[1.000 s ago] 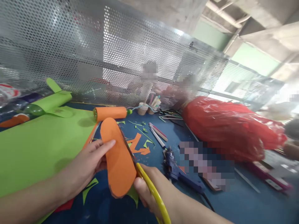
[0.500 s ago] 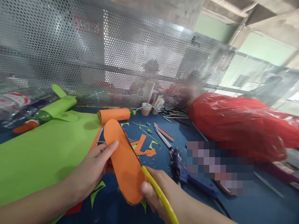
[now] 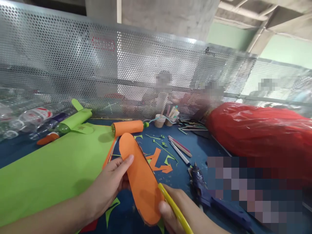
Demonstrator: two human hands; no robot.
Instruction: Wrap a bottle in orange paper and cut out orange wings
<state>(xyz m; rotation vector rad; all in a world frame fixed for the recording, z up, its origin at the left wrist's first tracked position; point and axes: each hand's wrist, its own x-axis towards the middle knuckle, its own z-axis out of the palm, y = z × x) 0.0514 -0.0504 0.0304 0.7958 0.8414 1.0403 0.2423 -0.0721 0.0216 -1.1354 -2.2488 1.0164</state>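
Observation:
My left hand (image 3: 113,175) grips the upper left edge of a long orange paper piece with rounded ends (image 3: 141,182), thumb on top. Along one long edge of the piece runs a dark line. At its lower right edge my right hand (image 3: 177,208) holds a yellow pen or marker (image 3: 174,206), its fingers closed near the paper. Beyond the piece lies a green bottle wrapped in orange paper (image 3: 129,127). Orange and green scraps (image 3: 156,159) are scattered to the right of the held piece.
Large green paper (image 3: 56,165) covers the left side. A glue gun (image 3: 202,191), pens (image 3: 180,148) and a red plastic bag (image 3: 258,136) lie to the right. Cups of markers (image 3: 160,121) stand at the back. Clear bottles (image 3: 36,117) and a green-wrapped bottle (image 3: 78,120) lie at the left.
The whole scene, both hands included, has shifted right and slightly down in view. Both hands keep their hold on the orange piece and the yellow pen.

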